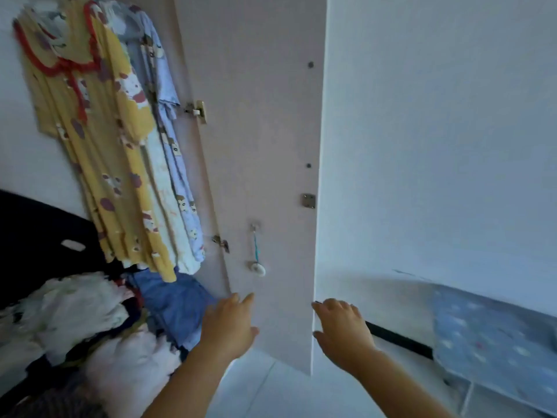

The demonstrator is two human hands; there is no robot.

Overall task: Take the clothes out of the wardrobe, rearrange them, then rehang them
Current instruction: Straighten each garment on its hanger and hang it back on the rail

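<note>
Far left, the yellow dress [90, 125] and pale blue garment [168, 116] hang in the wardrobe above a heap of clothes [99, 321], so I'd say nothing's out yet. Left hand [229, 324], fingers straight, reaches at the door [265, 146]. Right hand [340, 324] rests on its edge, fingers loose; next, reach in for a hanger.
</note>
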